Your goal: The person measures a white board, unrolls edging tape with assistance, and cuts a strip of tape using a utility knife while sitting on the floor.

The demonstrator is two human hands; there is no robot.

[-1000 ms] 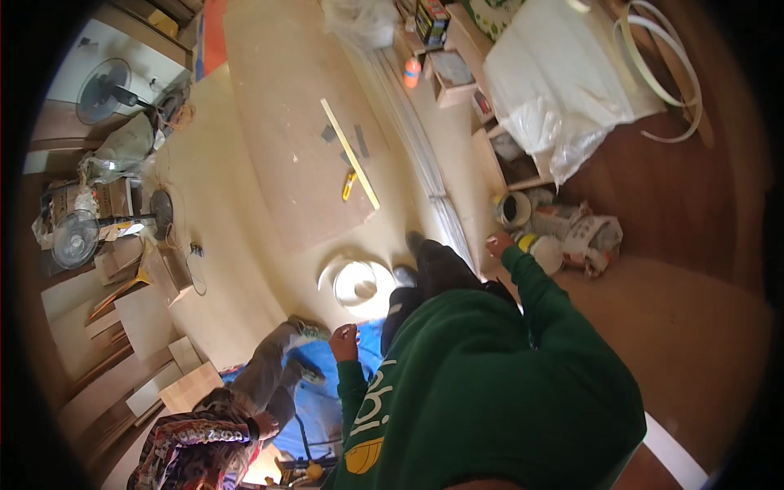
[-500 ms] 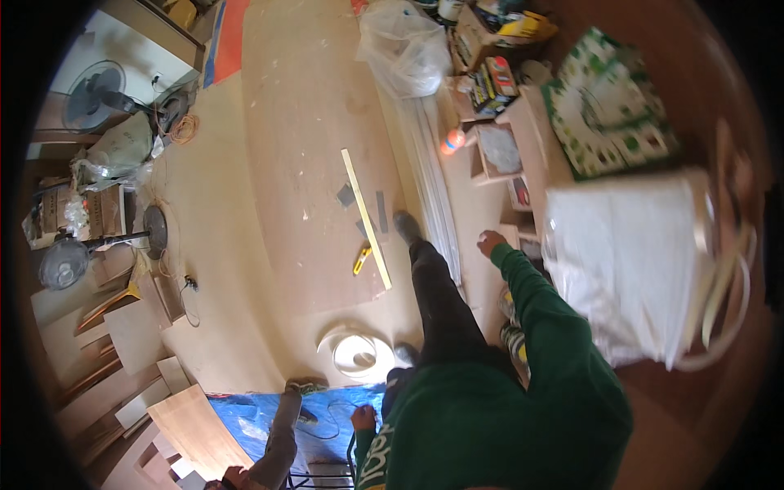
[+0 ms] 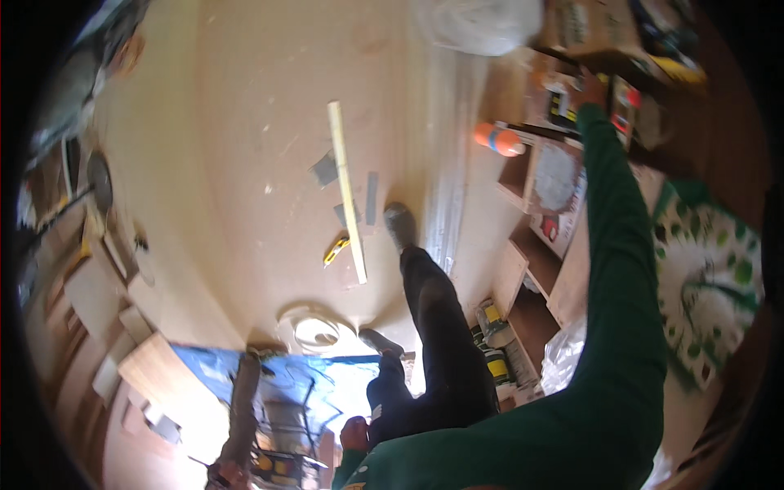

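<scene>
My right hand [image 3: 590, 88] is stretched out to the far right, over small boxes on a wooden shelf unit. A dark, thin bar [image 3: 557, 55] lies by its fingertips; blur hides whether the fingers grip it. A yellow-and-black box [image 3: 562, 108] sits just beside the hand. Close to my body, my left hand [image 3: 354, 433] hangs curled into a fist, with nothing showing in it. On the floor ahead lie a pale wooden strip [image 3: 347, 192], a yellow utility knife [image 3: 336, 251] and several grey sheet pieces [image 3: 371, 198].
An orange bottle [image 3: 499, 139] stands near the wooden shelf unit [image 3: 513, 181]. A leaf-patterned bag [image 3: 709, 273] is at the right. A pale coil [image 3: 315, 334] lies near my feet. Another person's hand [image 3: 232, 474] shows at lower left, near a blue tarp [image 3: 196, 369] and stacked boards [image 3: 151, 367].
My right hand has moved forward and right, from beside the lower shelves to the boxes. The view has shifted toward the right. My left hand stays curled beside my body.
</scene>
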